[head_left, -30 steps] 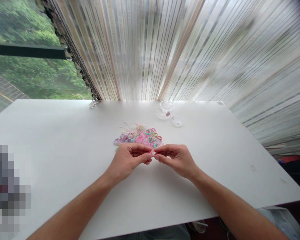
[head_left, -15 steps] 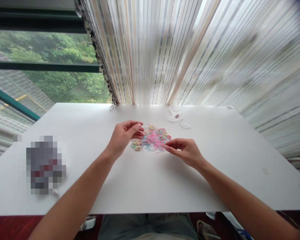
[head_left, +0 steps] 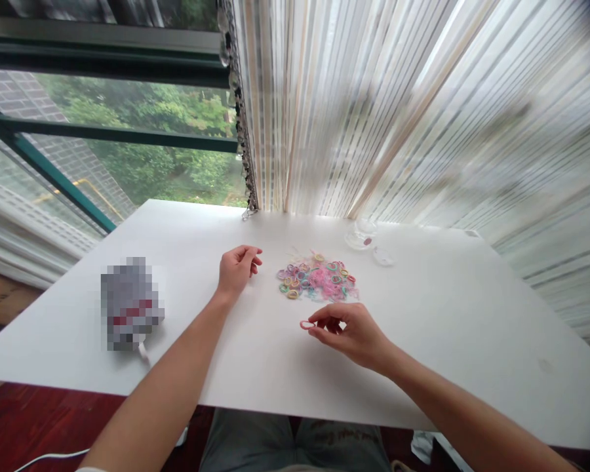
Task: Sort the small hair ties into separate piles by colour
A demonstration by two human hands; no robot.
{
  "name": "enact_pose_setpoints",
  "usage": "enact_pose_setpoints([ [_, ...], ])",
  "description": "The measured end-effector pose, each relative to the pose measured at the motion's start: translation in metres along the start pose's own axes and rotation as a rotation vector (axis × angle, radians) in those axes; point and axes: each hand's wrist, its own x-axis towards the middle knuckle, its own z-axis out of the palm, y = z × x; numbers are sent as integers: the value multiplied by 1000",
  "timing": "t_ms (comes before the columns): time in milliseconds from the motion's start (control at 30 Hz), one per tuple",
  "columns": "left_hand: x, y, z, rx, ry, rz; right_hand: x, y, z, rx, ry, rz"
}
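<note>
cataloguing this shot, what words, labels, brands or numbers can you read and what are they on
No text is readable.
Trousers: reddish lettering on one leg, too blurred.
Jar: a small dark red label, too small to read.
Grey item: pixelated, so any print is hidden.
Brown box: faint dark marks, too blurred.

Daylight comes in through the window (head_left: 177, 137) and the striped curtain (head_left: 334, 118), bright where the curtain glows, washing the white counter (head_left: 255, 367) pale. Soft shadows lie under the forearms. The curtain's right side smears and stretches, the top right corner darkens, and blocky pixels cover a grey object (head_left: 132, 301).
</note>
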Motion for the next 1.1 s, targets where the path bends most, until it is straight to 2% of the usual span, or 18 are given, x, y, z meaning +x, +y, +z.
enact_pose_setpoints([
  [233,3,-5,-3,-4,14,-43,-9,-3,0,-42,-4,17],
  [333,2,-5,-2,4,1,-42,-6,-4,6,-48,-11,25],
  [600,1,-3,-2,-10,4,-55,24,-11,37,-95,-127,-57],
  [833,1,-2,-4,-29,3,-74,52,-9,54,-201,-162,-73],
  [967,1,0,-5,-38,0,-74,56,-11,55,-207,-156,-82],
  [1100,1,2,-6,-31,-11,-64,53,-16,47,-169,-132,-96],
])
